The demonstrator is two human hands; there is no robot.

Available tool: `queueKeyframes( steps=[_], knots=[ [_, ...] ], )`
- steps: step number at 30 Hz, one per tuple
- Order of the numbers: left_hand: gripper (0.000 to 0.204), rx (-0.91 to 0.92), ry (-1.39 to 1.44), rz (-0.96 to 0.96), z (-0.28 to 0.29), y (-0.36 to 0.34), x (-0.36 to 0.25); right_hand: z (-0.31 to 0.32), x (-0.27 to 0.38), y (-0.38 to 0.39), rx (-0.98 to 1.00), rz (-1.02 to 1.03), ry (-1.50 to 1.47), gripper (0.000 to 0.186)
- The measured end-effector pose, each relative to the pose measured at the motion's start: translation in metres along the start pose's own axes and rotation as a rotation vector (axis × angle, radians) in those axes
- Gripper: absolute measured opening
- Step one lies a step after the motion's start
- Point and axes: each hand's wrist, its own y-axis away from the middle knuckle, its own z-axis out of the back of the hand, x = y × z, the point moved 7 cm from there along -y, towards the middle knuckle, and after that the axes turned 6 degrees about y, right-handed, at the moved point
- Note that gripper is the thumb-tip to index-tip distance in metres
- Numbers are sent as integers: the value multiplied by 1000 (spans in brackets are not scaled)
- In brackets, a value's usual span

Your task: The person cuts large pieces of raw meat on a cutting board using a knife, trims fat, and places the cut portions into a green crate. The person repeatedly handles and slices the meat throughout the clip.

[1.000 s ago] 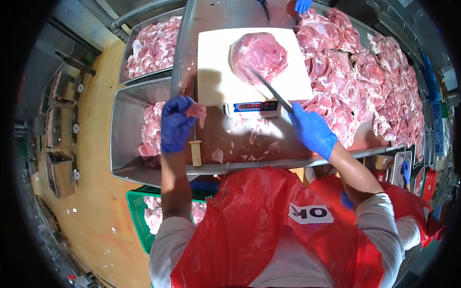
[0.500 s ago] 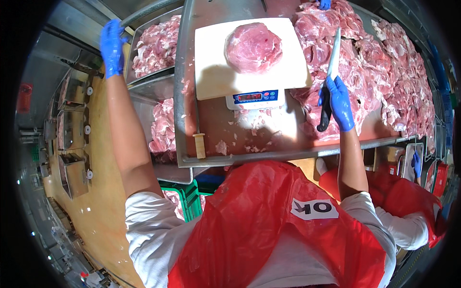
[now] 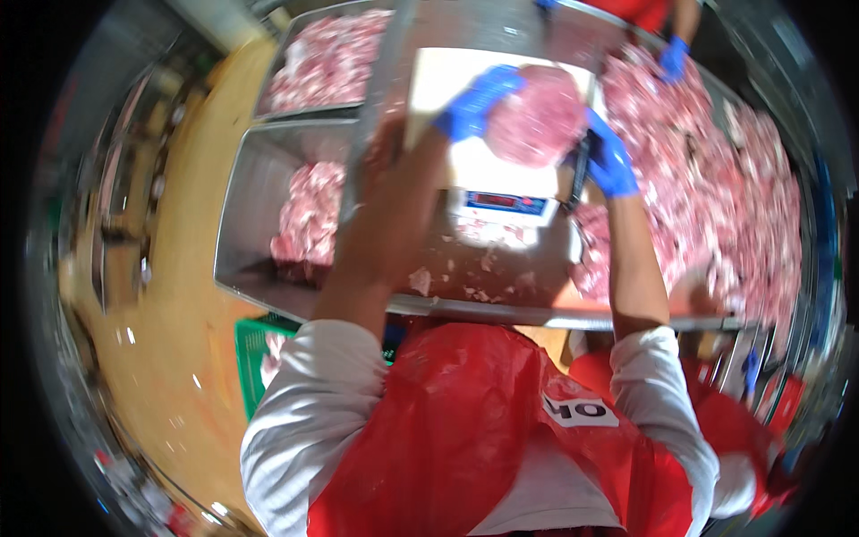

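A round pink piece of meat (image 3: 535,116) is over a white cutting board (image 3: 452,72), which rests on a digital scale (image 3: 506,206). My left hand (image 3: 480,101), in a blue glove, grips the meat's left side, its fingers over the upper edge and blurred by motion. At the meat's right side, my right hand (image 3: 612,159), also gloved in blue, is closed round the black handle of a knife (image 3: 580,172). The blade cannot be made out. Whether the meat is slightly raised or touches the board is hard to tell.
A heap of raw meat (image 3: 707,188) covers the right of the metal table (image 3: 537,315). Two metal bins (image 3: 234,215) of meat stand left, above a green crate (image 3: 252,358). Across the table a co-worker's gloved hand (image 3: 675,59) touches the heap. Another person in red (image 3: 729,430) is lower right.
My left hand has swung in from the far left bins to the meat on the board. My right hand has drawn the knife left, beside the meat. The view has shifted.
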Motion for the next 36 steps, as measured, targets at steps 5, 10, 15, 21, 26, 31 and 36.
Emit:
queueKeyframes(
  steps=[5,10,15,21,26,31,36],
  knots=[
    [57,-433,-29,-228,-14,112,-12,-77,-28,49,-2,-15,99,51],
    [50,-712,-33,-245,4,250,-67,-214,-93,63,160,-50,220,32],
    [32,-1431,-433,-765,82,401,-251,-342,-74,18,274,34,149,30],
    [31,-1410,-1028,-1058,10,485,-387,-249,10,84,152,240,283,40],
    [36,-390,-798,-158,8,290,-182,-52,-16,217,-313,95,527,42],
    [51,231,-474,490,-163,174,113,58,-52,341,-644,-100,492,31],
    [47,-74,-655,235,-159,111,261,131,-109,413,-829,-62,317,26]
  ],
)
